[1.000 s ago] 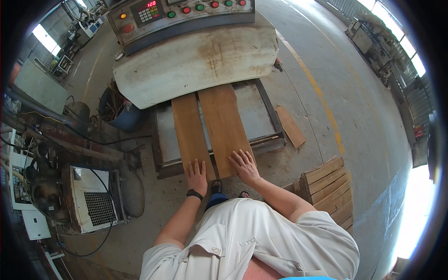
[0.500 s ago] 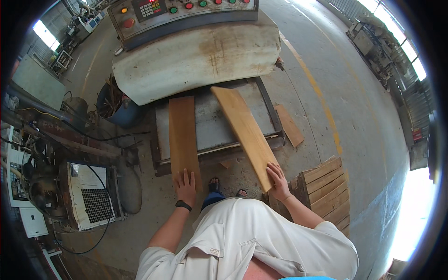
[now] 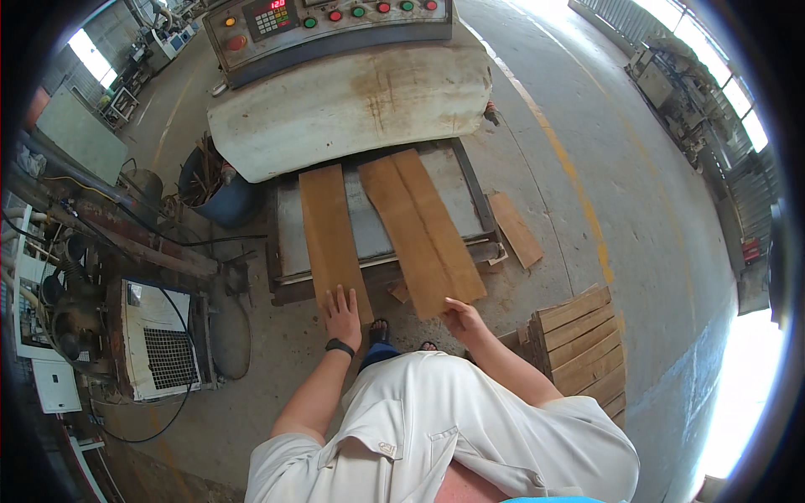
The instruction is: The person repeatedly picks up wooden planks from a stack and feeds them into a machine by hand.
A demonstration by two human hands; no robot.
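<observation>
Two brown wooden boards lie side by side over the grey metal bed (image 3: 359,225) of a machine, their near ends jutting out toward me. The narrower left board (image 3: 329,222) has my left hand (image 3: 342,317) resting on its near end, fingers spread and stretched out. Wider and marked by a dark lengthwise streak, the right board (image 3: 411,226) slants from upper left to lower right. My right hand (image 3: 461,318) pinches its near edge, thumb on top and the other fingers mostly hidden beneath.
Ahead stands the machine's stained pale cover (image 3: 352,109) under a control panel (image 3: 335,25) with coloured buttons. A stack of boards (image 3: 580,344) is at my right, and a loose board (image 3: 515,229) lies beyond it. A blue bin (image 3: 228,204) of wood scraps stands left of the bed.
The right board has turned from a steep tilt to lie flatter, its broad streaked face now showing. My right hand has shifted left to its near edge. My left hand stays on the left board.
</observation>
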